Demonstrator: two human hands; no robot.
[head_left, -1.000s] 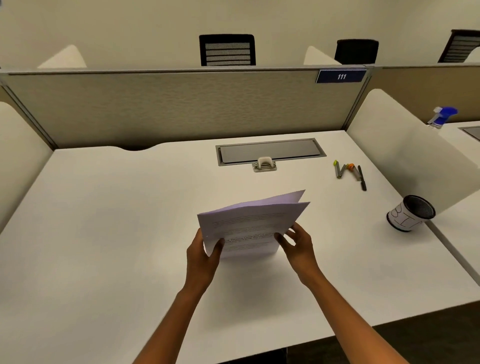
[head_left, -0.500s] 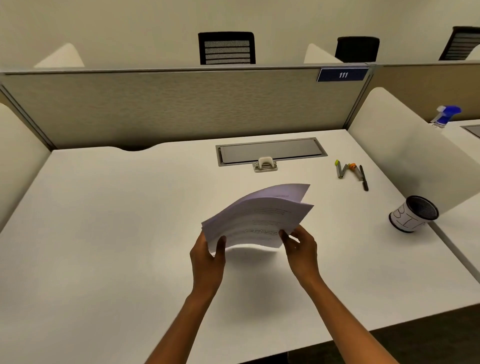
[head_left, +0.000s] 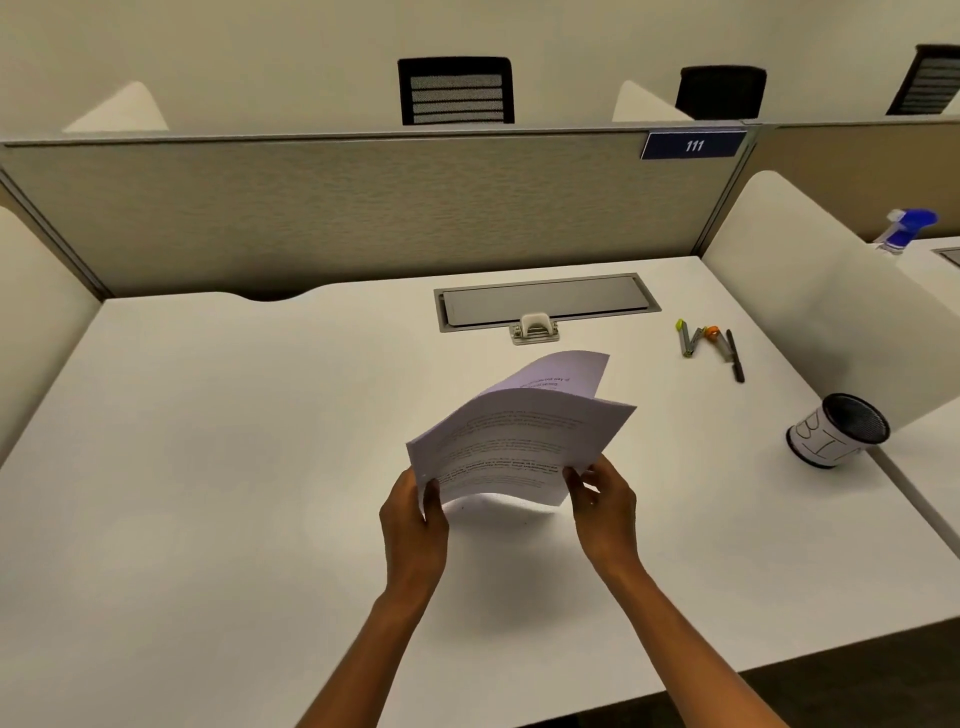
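Observation:
A small stack of printed white sheets (head_left: 519, 441) hangs in the air above the middle of the white desk (head_left: 208, 467), tilted away from me and bowed upward. My left hand (head_left: 415, 519) pinches its near left corner, thumb on top. My right hand (head_left: 605, 499) pinches the near right corner. The sheets fan apart at the far end, where one page lifts clear of the others. Both forearms reach in from the bottom edge.
A small stapler (head_left: 535, 328) sits in front of the grey cable tray lid (head_left: 545, 301). Pens and markers (head_left: 709, 345) lie at the right. A mesh pen cup (head_left: 836, 431) lies tipped by the right divider (head_left: 831, 301). A spray bottle (head_left: 906, 228) stands beyond it.
The sheets have gone from standing upright on the desk to lifted and tipped flatter, away from me. The far ends have fanned apart. Both hands kept their hold on the near corners.

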